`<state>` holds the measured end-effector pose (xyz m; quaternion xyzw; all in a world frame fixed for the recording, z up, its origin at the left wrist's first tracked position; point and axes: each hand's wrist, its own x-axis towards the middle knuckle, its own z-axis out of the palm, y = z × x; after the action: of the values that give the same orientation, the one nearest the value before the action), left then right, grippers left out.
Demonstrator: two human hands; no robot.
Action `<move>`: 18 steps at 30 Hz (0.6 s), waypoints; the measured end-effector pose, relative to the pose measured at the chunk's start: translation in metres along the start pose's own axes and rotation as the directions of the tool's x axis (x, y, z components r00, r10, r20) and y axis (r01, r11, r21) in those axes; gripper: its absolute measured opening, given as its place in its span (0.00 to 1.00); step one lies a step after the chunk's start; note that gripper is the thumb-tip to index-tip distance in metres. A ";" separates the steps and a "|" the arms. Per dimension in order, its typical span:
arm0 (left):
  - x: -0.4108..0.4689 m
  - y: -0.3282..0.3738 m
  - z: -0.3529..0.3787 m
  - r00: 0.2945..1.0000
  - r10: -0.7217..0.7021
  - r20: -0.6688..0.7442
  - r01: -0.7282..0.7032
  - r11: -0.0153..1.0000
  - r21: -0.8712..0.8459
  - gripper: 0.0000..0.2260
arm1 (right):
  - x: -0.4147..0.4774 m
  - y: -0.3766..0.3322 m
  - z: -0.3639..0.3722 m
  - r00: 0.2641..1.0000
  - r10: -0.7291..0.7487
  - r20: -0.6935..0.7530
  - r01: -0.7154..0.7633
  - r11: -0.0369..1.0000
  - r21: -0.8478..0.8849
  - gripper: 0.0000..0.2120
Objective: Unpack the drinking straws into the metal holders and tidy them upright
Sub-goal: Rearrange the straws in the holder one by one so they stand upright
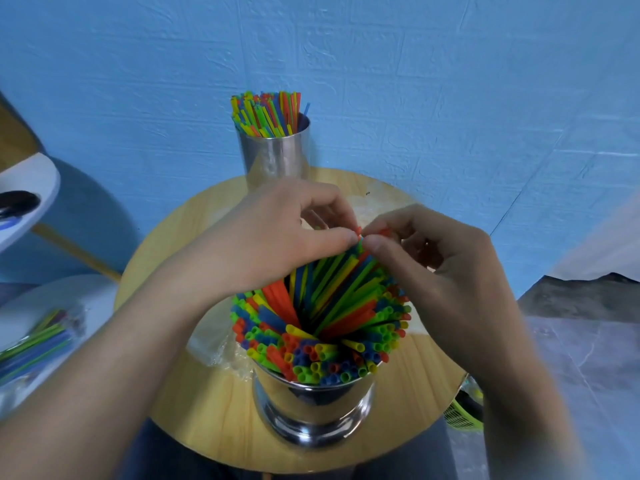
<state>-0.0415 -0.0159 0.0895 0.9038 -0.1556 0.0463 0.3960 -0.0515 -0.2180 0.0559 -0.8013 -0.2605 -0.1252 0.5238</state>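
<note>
The left hand [277, 233] and the right hand [433, 268] meet fingertip to fingertip, each pinching the top ends of a bunch of leaning straws [343, 282] that slant up from below. Directly under both hands stands the near metal holder [311, 403], packed with colourful straws [322, 355], most of them upright round its rim. Beyond the left hand's knuckles a far metal holder [277, 157] stands with its own straws [266, 114] upright. Both holders rest on a round wooden table [194, 403]. Crumpled clear wrap [214, 344] lies under the left wrist. Well out past the left forearm, a packet of straws [34, 341] lies flat on a white surface [86, 292].
</note>
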 end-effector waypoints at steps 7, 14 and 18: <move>0.000 0.004 -0.001 0.991 0.084 -0.101 -0.080 0.996 0.041 0.02 | -0.001 0.006 0.000 1.000 0.018 0.019 -0.019 1.000 0.025 0.08; -0.004 0.007 -0.006 0.973 0.110 -0.203 -0.145 0.975 -0.167 0.03 | -0.002 0.003 -0.001 0.995 0.052 0.082 -0.062 0.991 0.121 0.01; -0.007 0.005 -0.016 0.951 0.067 -0.301 -0.184 0.907 -0.379 0.04 | -0.002 -0.002 -0.001 0.999 0.046 -0.002 -0.046 0.990 0.131 0.06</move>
<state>-0.0489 -0.0061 0.1028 0.7748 -0.1622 0.1668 0.5878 -0.0546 -0.2187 0.0570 -0.7707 -0.2482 -0.0979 0.5786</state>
